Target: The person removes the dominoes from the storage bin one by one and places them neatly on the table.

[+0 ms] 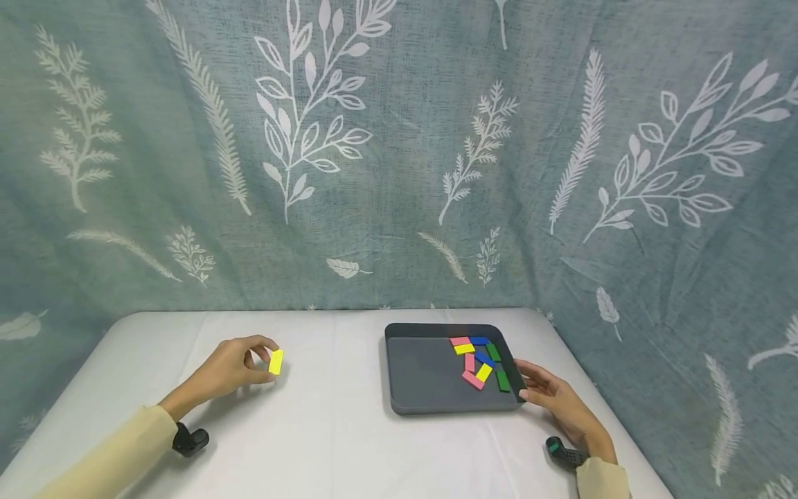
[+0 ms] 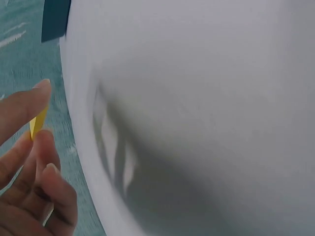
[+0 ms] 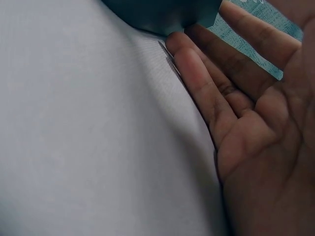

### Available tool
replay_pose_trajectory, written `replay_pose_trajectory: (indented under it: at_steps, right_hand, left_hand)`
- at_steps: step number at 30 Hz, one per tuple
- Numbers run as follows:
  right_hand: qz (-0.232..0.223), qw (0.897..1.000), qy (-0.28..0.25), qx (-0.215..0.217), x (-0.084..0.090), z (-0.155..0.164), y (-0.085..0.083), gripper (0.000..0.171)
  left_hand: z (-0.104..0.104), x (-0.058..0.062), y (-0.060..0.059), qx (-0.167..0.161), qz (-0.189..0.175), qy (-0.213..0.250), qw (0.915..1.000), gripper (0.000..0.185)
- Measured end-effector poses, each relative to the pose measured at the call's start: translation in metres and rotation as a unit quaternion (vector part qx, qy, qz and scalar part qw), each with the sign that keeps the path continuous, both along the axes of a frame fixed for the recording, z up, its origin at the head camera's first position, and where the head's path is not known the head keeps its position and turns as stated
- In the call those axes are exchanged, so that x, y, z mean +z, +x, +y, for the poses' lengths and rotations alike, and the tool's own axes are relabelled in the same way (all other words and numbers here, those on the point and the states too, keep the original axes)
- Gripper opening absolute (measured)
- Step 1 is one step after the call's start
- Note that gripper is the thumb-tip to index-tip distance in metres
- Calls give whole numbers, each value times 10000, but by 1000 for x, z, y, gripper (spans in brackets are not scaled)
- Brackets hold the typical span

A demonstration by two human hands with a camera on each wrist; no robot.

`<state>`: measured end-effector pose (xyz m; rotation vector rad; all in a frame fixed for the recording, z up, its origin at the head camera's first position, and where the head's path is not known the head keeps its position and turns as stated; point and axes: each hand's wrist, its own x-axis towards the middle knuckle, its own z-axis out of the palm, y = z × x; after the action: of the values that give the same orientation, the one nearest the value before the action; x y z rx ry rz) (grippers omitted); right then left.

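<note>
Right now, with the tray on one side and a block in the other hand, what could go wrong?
The left hand pinches a yellow block with thumb and fingertips, so it might slip and land on the white table.

The right hand is at the right side of the tray; a bump could shift the coloured blocks clustered toward that side.

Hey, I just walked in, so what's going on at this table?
A person's left hand pinches a yellow block to the left of a dark gray tray on the white table. Their right hand holds the tray at its right side. Inside, nine other blocks in pink, blue, yellow and green lie loosely grouped toward that same side.
</note>
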<state>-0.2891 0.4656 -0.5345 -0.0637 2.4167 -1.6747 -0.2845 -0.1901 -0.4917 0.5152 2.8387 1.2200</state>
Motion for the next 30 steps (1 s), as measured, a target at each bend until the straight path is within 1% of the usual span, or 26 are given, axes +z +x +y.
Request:
replay_pose_trajectory:
  at_steps: [7, 12, 15, 18, 20, 24, 30]
  right_hand:
    - [-1, 10000, -16, -53, -2, 0, 2, 68]
    - [-18, 10000, -68, -55, -5, -2, 4, 69]
    - [-52, 9999, -66, -85, -5, -2, 5, 69]
    - [-56, 9999, -48, -95, -5, -2, 5, 68]
    - [-48, 9999, -48, -89, -4, -3, 4, 68]
    - [-24, 10000, -60, -44, -3, -2, 3, 69]
    - [67, 9999, -79, 52, -2, 0, 2, 70]
  left_hand:
    - [-22, -3, 3, 191, -121, -45, 9997, 47]
    - [-37, -8, 9, 325, -292, -67, 9990, 49]
    - [-43, -12, 13, 358, -453, -6, 9983, 50]
    - [-47, -15, 16, 378, -532, 54, 9979, 51]
    - [-49, -16, 17, 433, -547, 65, 9975, 51]
    - [-54, -17, 16, 494, -516, 12, 9974, 51]
    - [-55, -22, 14, 453, -258, -114, 9986, 48]
